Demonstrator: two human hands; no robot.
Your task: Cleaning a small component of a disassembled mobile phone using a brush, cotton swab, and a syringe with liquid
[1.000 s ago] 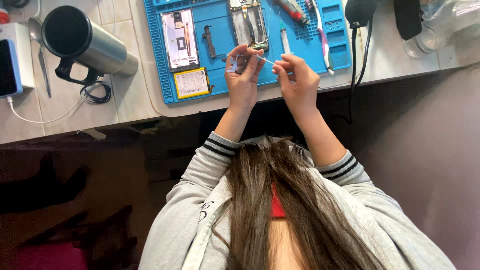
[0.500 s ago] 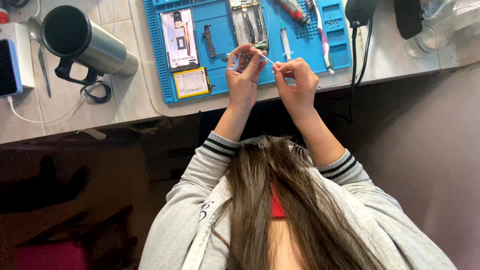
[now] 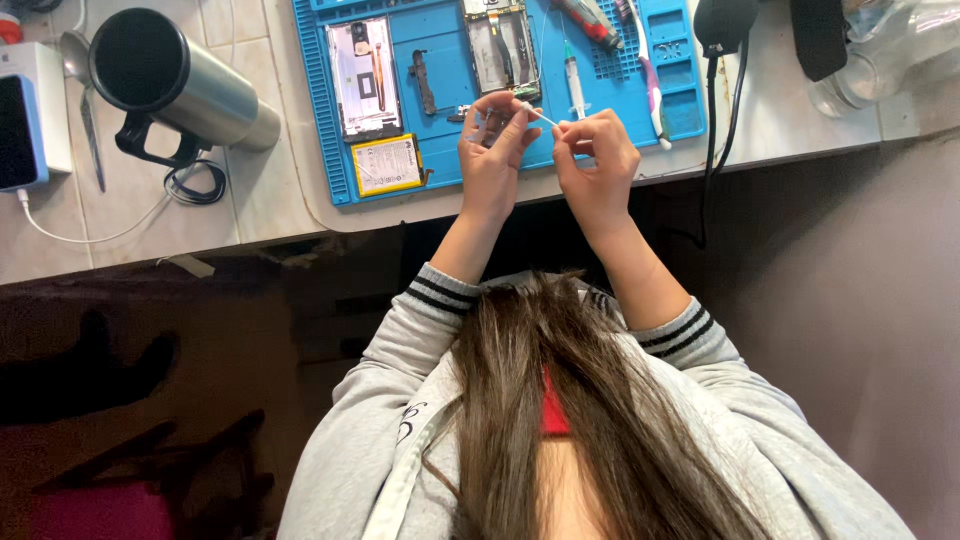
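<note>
A: Entry, hands. Your left hand [image 3: 492, 150] and right hand [image 3: 598, 160] are raised together at upper centre of the frame, over the near edge of the blue mat [image 3: 450, 150]. Both are closed, pinching a thin white stick [image 3: 537, 113] that spans the gap between them.

B: Grip detail?

A: Your left fingertips hold its upper-left end, your right thumb and forefinger its lower-right end. Whether the left also holds a small part, cannot tell.

B: Surroundings?

A: On the mat: an opened phone [image 3: 363, 77] at left, a yellow battery [image 3: 386, 165] below it, a syringe [image 3: 575, 88] just above your hands. A steel mug [image 3: 180, 85] lies on the tabletop [image 3: 250, 200], upper left.
</note>
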